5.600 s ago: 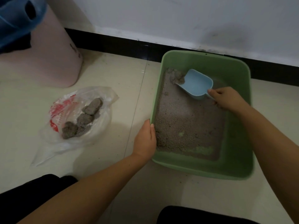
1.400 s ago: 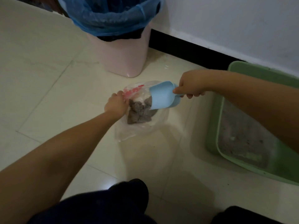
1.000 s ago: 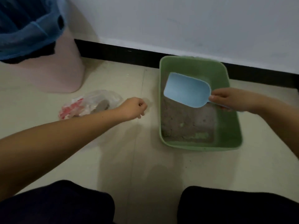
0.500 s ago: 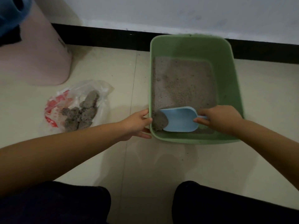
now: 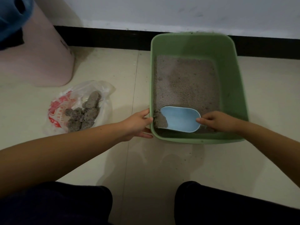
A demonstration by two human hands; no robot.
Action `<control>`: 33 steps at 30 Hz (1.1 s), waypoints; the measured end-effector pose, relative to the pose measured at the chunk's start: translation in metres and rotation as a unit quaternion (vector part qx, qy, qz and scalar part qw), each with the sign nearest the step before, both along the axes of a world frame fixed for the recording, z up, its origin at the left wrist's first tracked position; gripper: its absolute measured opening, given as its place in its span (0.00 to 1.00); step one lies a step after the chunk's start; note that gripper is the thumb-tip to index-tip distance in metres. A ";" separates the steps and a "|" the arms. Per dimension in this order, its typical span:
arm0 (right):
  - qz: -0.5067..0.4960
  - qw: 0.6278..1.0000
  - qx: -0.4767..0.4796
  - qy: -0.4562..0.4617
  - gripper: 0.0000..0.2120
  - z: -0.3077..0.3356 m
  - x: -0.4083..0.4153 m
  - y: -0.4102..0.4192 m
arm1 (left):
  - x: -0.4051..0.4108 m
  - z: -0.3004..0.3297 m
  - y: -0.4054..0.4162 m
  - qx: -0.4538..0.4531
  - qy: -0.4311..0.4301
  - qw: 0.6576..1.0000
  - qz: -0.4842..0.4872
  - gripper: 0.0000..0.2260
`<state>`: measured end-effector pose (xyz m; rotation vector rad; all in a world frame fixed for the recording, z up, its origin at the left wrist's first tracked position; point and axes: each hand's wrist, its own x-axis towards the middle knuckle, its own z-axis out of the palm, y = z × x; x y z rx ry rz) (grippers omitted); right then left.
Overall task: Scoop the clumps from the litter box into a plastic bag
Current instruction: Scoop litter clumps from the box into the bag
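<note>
My right hand [image 5: 217,121] is closed around the back end of the blue scoop [image 5: 180,120]; the handle itself is hidden under my fingers. The scoop lies low in the near left corner of the green box [image 5: 233,88], its mouth pointing at the box's left wall, and a grey clump [image 5: 160,121] sits right at that mouth, half on the scoop's lip. The clump touches the box's left wall or is just beside it; I cannot tell which.

My left hand [image 5: 138,125] is on the outside of the box at that same near left corner, fingers spread, thumb hooked on the rim and the other fingers along the wall near the floor. It grips nothing but the box.

Inside the box, grey litter [image 5: 183,85] covers the floor from the scoop back to the far wall.

Left of the box, well apart from it on the tiled floor [image 5: 146,168], lies the clear bag [image 5: 106,101] with red print, open, holding several grey clumps [image 5: 84,114]. Beyond the bag, further left of the box, stands a pink bin [image 5: 37,59] with a blue liner [image 5: 11,15]. The box's far rim lies close to the black skirting [image 5: 105,38].

My dark trousers [image 5: 65,207] fill the near edge.
</note>
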<state>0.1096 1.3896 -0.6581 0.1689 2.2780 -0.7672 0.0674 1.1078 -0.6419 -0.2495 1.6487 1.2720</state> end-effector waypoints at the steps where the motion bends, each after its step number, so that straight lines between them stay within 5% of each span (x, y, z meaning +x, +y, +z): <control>1: -0.038 0.999 -0.032 -0.007 0.20 -0.005 0.005 -0.001 | 0.000 0.000 0.000 -0.001 0.000 1.000 0.000 0.19; 5: -0.192 0.976 -0.105 0.003 0.20 -0.015 0.006 -0.005 | -0.001 0.001 0.000 -0.006 0.000 1.000 -0.001 0.20; 10: 0.007 0.974 0.186 0.129 0.21 0.020 -0.020 0.017 | -0.001 0.001 -0.001 -0.006 -0.001 1.000 -0.007 0.20; 14: 0.019 0.941 0.292 0.169 0.22 0.044 -0.035 0.026 | -0.001 -0.001 -0.001 -0.008 0.004 1.000 -0.006 0.20; 24: -0.005 0.964 0.217 0.155 0.25 0.013 -0.104 0.001 | -0.001 0.003 0.003 -0.016 0.017 1.000 -0.019 0.21; 33: -0.014 0.937 0.229 0.265 0.23 -0.016 -0.119 -0.017 | -0.003 0.000 0.001 -0.011 0.002 1.000 -0.024 0.22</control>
